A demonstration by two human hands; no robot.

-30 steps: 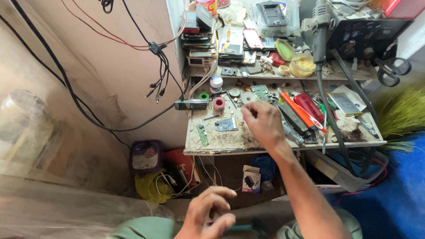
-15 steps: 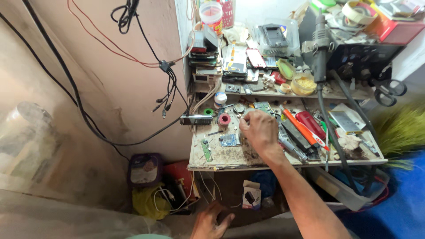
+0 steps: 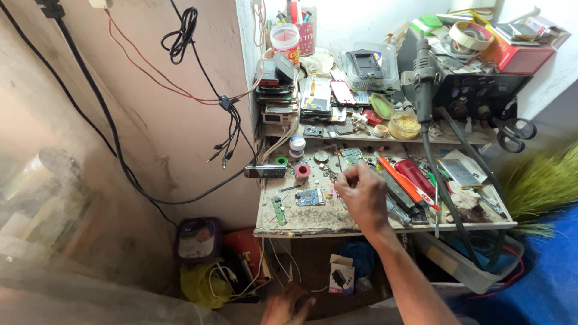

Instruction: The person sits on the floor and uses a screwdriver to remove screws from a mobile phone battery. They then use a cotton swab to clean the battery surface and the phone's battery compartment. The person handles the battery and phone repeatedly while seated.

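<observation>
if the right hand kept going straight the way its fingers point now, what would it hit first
The right hand points up the bench toward the back shelf. First in that line looks to be the green circuit board just beyond its fingertips, though depth is hard to judge from above.

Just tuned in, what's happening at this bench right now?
A person is working at a cluttered electronics repair bench. Their right hand is reached out over the lower shelf with the fingers pinched together; whether they grip some small part cannot be seen. It hovers beside a blue circuit board and a red-handled screwdriver. The left hand hangs low at the frame's bottom edge, below the bench, fingers loosely curled and apparently empty. Stacked phones sit on the upper shelf.
</observation>
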